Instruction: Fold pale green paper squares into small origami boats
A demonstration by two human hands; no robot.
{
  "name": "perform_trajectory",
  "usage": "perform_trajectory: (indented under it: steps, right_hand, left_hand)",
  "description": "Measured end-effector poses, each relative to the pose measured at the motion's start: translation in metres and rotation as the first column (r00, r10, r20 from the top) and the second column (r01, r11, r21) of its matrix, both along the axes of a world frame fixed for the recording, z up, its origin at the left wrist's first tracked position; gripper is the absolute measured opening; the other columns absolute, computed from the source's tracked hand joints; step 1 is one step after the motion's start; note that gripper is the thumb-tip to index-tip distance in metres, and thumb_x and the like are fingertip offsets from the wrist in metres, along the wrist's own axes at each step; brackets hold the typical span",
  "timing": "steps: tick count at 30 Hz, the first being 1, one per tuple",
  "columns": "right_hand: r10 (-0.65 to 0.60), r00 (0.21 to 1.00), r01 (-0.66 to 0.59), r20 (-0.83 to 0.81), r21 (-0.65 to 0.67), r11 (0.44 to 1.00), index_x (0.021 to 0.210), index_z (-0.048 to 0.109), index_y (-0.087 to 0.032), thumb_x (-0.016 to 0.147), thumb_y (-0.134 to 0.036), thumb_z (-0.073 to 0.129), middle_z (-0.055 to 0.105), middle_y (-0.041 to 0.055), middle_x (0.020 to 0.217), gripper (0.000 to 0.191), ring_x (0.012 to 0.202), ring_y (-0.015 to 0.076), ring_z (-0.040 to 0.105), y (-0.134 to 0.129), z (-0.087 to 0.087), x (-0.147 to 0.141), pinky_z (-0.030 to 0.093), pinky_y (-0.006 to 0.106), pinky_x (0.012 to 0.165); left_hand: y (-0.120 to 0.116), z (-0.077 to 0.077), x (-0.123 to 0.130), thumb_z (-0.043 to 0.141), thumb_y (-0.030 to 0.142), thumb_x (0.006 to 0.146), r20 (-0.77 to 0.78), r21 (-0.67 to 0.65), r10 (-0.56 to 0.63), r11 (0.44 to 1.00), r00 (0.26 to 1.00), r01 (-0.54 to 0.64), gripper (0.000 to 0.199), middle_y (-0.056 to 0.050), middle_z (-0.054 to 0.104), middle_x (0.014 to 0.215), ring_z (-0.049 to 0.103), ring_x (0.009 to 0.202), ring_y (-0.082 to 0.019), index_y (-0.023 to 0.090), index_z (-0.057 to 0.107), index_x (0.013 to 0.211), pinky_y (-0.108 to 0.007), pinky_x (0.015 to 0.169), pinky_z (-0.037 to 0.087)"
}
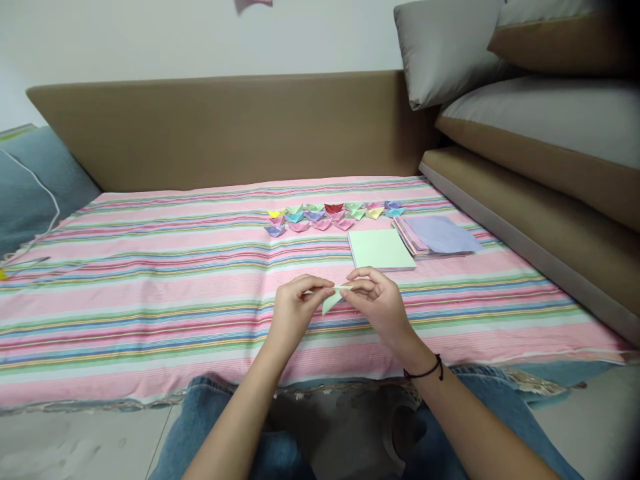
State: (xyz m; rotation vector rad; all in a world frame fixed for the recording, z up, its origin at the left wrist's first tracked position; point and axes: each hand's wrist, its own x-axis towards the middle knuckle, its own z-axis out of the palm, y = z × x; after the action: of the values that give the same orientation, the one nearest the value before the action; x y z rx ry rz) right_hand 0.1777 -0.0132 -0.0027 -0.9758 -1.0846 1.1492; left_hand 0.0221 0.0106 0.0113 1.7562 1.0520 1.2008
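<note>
Between my two hands is a small folded piece of pale green paper (pixel 332 301), held above the striped cloth with one pointed corner hanging down. My left hand (pixel 300 300) pinches its left end between thumb and fingers. On the other end, the thumb and fingers of my right hand (pixel 376 297) are closed too, and a dark cord circles that wrist. Just beyond my hands lies a square pad of pale green paper (pixel 382 249). Several folded paper boats (pixel 315 216) in many colours stand in rows farther back.
A loose stack of coloured sheets with a lilac sheet (pixel 443 235) on top lies beside the pad. Cushions (pixel 540 127) are piled at the right, and a brown backrest (pixel 225 133) runs along the back. A white cable (pixel 43 190) trails at the left.
</note>
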Motion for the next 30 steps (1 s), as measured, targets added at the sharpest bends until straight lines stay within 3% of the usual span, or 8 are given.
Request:
perform_trajectory:
  steps: [5, 9, 13, 24, 30]
  right_hand:
    - [-0.018, 0.998, 0.016, 0.065, 0.029, 0.999, 0.078, 0.065, -0.019, 0.069, -0.026, 0.070, 0.065, 0.0015, 0.071, 0.013, 0.068, 0.0152, 0.062, 0.0004, -0.0011, -0.0007, 0.049, 0.025, 0.063]
    - [0.006, 1.000, -0.008, -0.028, -0.073, 0.997, 0.084, 0.065, -0.018, 0.069, -0.030, 0.070, 0.068, 0.0027, 0.070, 0.020, 0.067, 0.0175, 0.064, 0.0006, -0.0006, -0.0020, 0.053, 0.031, 0.066]
    - [0.043, 0.993, -0.059, -0.114, -0.146, 0.987, 0.074, 0.067, -0.016, 0.068, -0.033, 0.071, 0.068, 0.0038, 0.066, 0.019, 0.064, 0.0179, 0.065, 0.0011, -0.0013, -0.0026, 0.053, 0.031, 0.064]
    - [-0.041, 0.996, 0.030, -0.085, -0.123, 0.992, 0.060, 0.065, -0.017, 0.065, -0.029, 0.072, 0.065, 0.0009, 0.055, 0.015, 0.053, 0.0145, 0.061, 0.0001, 0.0043, -0.0023, 0.051, 0.027, 0.056]
    - [-0.022, 0.997, 0.015, -0.070, -0.088, 0.996, 0.062, 0.064, -0.017, 0.069, -0.028, 0.068, 0.065, 0.0010, 0.057, 0.013, 0.056, 0.0149, 0.061, 0.0002, 0.0033, -0.0025, 0.052, 0.028, 0.058]
  left_hand:
    - [-0.0026, 0.0023, 0.0016, 0.067, 0.026, 0.071, 0.049, -0.088, 0.046, 0.995, 0.998, -0.042, 0.009, -0.005, 0.069, 0.074, 0.062, 0.068, -0.017, 0.018, 0.071, 0.073, -0.024, 0.057, 0.048]
    - [-0.0047, 0.0045, 0.0030, 0.069, 0.025, 0.069, 0.123, -0.112, 0.099, 0.990, 0.987, -0.085, 0.008, -0.005, 0.070, 0.074, 0.064, 0.072, -0.019, 0.018, 0.071, 0.072, -0.027, 0.065, 0.050]
    - [-0.0047, 0.0030, 0.0034, 0.070, 0.026, 0.068, 0.158, -0.167, 0.103, 0.983, 0.982, -0.076, 0.011, -0.005, 0.070, 0.076, 0.064, 0.074, -0.019, 0.017, 0.071, 0.073, -0.027, 0.067, 0.051]
    - [-0.0037, -0.0022, 0.0082, 0.073, 0.026, 0.064, 0.273, -0.326, 0.105, 0.945, 0.956, -0.011, 0.016, -0.005, 0.070, 0.074, 0.063, 0.067, -0.015, 0.015, 0.070, 0.074, -0.025, 0.063, 0.051]
    - [-0.0050, 0.0004, 0.0091, 0.073, 0.026, 0.063, 0.284, -0.334, 0.107, 0.942, 0.953, -0.007, 0.016, -0.004, 0.068, 0.070, 0.061, 0.063, -0.014, 0.014, 0.070, 0.072, -0.025, 0.060, 0.051]
